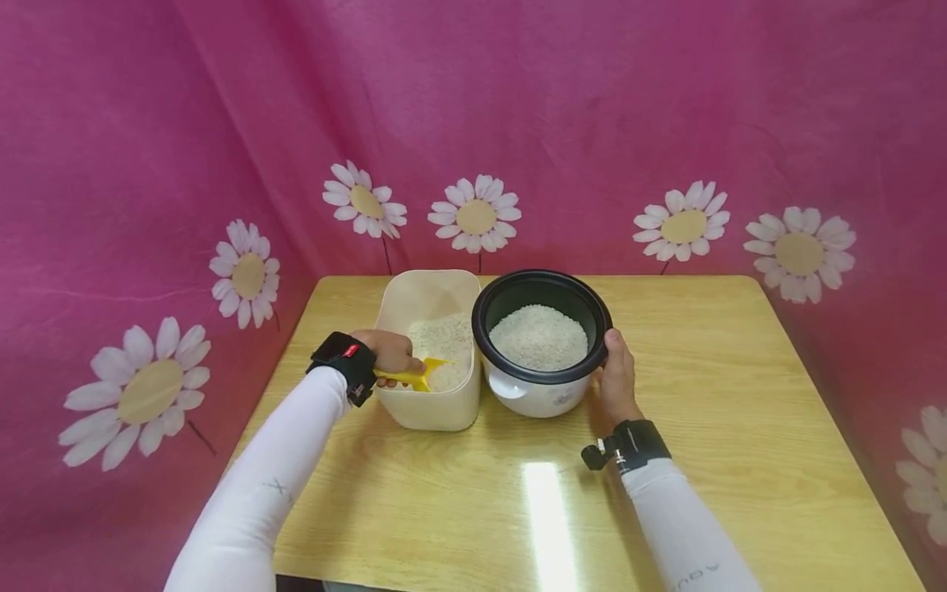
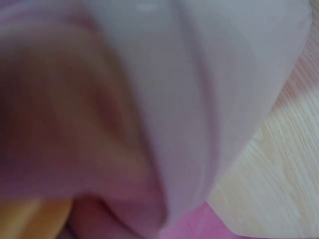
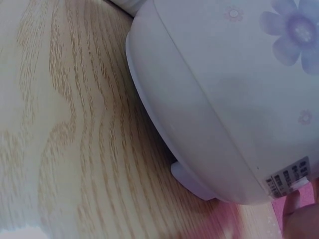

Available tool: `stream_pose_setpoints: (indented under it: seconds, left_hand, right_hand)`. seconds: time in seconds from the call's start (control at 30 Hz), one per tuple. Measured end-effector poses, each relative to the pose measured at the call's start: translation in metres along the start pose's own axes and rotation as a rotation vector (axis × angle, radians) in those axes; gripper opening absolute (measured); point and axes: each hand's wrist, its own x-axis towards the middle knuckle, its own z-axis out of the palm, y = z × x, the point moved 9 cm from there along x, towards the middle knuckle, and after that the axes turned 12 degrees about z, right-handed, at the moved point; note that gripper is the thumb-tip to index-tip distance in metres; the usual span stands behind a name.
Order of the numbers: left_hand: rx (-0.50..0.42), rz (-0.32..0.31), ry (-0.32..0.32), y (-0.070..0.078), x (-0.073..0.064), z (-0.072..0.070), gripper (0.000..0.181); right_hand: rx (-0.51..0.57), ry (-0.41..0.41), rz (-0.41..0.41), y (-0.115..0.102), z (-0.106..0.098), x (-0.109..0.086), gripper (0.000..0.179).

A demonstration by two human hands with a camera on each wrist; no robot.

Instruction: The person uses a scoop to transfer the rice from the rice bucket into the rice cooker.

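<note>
My left hand (image 1: 392, 352) grips the handle of a yellow scoop (image 1: 427, 376) over the near side of a cream bin (image 1: 414, 411). The scoop's head lies at the rice (image 1: 447, 333) in the bin. In the blurred left wrist view, part of the scoop (image 2: 32, 219) shows below the hand. My right hand (image 1: 617, 378) holds the right side of a white rice cooker (image 1: 540, 399), close to its black rim. More rice (image 1: 542, 337) is heaped inside the cooker. Fingers (image 3: 301, 219) show at the cooker's side, near its label, in the right wrist view.
Bin and cooker stand side by side on a wooden table (image 1: 710, 395). A pink curtain (image 1: 562, 107) printed with white daisies hangs behind the table and along both sides. Light reflects off the table's near part.
</note>
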Motion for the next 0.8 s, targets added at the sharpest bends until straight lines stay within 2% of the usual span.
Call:
stream_pose_setpoints:
  seconds: [0.23,0.47,0.57,0.8]
  left_hand:
    - [-0.017,-0.002,0.068,-0.003,0.010,0.000,0.036]
    - [-0.098,-0.025,0.082,-0.003,0.012,0.004,0.035]
    - [-0.094,-0.022,0.092,-0.002,0.014,0.004,0.037]
    - [-0.068,-0.019,0.163,-0.006,0.025,0.004,0.035]
  right_hand:
    - [0.076,-0.019,0.049,0.011,-0.001,0.009,0.059]
    - [0.017,0.024,0.007,0.011,-0.005,0.013,0.060]
    - [0.020,0.027,-0.007,0.010,-0.005,0.014,0.060]
    - [0.004,0.010,-0.033,0.003,0.000,0.008,0.058]
